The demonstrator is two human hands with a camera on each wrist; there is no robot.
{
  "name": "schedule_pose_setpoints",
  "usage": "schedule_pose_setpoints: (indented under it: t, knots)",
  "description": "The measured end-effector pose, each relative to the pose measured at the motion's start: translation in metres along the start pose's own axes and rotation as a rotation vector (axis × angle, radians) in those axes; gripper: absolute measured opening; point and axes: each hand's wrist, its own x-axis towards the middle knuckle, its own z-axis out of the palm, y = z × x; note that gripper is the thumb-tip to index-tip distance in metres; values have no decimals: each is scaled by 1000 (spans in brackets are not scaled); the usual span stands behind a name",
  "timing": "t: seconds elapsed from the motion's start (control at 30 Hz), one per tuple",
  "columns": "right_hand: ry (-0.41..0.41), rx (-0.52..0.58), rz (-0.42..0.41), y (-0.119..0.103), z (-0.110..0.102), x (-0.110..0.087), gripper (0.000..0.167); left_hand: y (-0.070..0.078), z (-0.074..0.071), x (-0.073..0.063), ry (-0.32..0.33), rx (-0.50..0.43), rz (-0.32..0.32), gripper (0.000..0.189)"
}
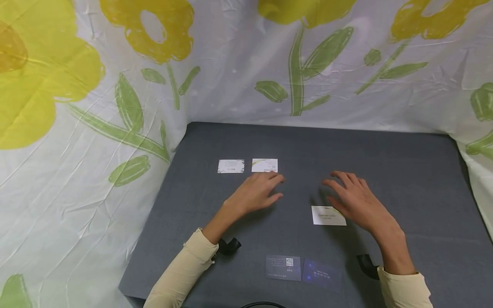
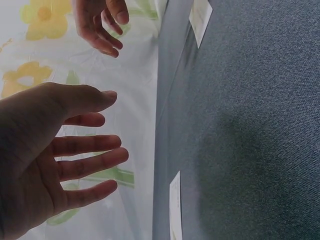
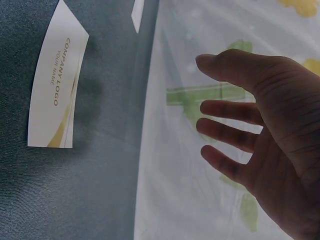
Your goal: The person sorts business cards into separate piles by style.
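My left hand (image 1: 257, 191) hovers over the table just in front of a white business card with a yellow-green curve (image 1: 264, 165); its fingers are spread and hold nothing. To that card's left lies another white business card (image 1: 230, 166) with a leafy border. My right hand (image 1: 356, 201) is raised above a white business card (image 1: 328, 216) that reads "COMPANY LOGO" in the right wrist view, with a gold stripe along one side. Its fingers are loosely extended and grip nothing. Nearer to me lie two dark business cards, one with a QR code (image 1: 283, 268) and one bluish-purple (image 1: 322, 273).
A dark grey cloth covers the table (image 1: 416, 184). Behind it and at the sides hangs a white curtain (image 1: 227, 85) printed with yellow flowers. Black wrist mounts (image 1: 230, 247) sit at both forearms, and a black cable (image 1: 263, 304) curves at the near edge.
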Motion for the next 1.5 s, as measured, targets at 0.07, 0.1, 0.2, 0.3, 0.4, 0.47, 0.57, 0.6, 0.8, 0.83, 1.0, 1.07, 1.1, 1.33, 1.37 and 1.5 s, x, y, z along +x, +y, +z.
schedule_pose_setpoints:
  t: [0.07,0.1,0.2,0.3,0.4,0.47,0.57,0.6,0.8,0.83,1.0,1.07,1.1,1.33,1.37,1.5]
  knots:
    - [3,-3,1,0,0,-1,51,1,0,1,3,1,4,32]
    - [3,-5,1,1,0,-2,52,2,0,1,4,1,6,32]
    - [3,-7,0,1,0,-3,51,3,1,3,5,8,11,32]
    - [5,-9,-2,1,0,-5,51,4,2,4,4,13,12,32]
    - [4,-12,1,1,-1,-6,51,4,2,5,4,10,12,32]
    - [3,-13,7,1,-2,-8,52,5,4,6,5,9,14,32]
    - [4,-12,24,3,-5,-13,53,9,8,9,4,1,25,32]
    - [6,-12,31,4,-6,-16,52,11,10,11,2,3,31,32]
    - [-15,-22,85,10,-12,-30,50,24,20,20,-30,3,64,32]
    - [-17,-26,93,11,-13,-33,50,26,22,22,-35,4,70,32]
    - [-8,-37,114,17,-16,-45,50,35,31,30,-41,19,103,32]
    - [-2,-34,111,18,-15,-47,51,36,33,31,-46,18,103,33]
    - [0,-34,110,19,-15,-48,51,37,34,31,-49,18,102,33]
    - [-23,-22,108,19,-14,-49,51,46,46,34,-99,49,98,40]
    - [-26,-22,107,19,-13,-49,51,48,48,35,-107,51,96,41]
    - [-44,-19,105,18,-11,-50,52,59,56,43,-123,71,108,52]
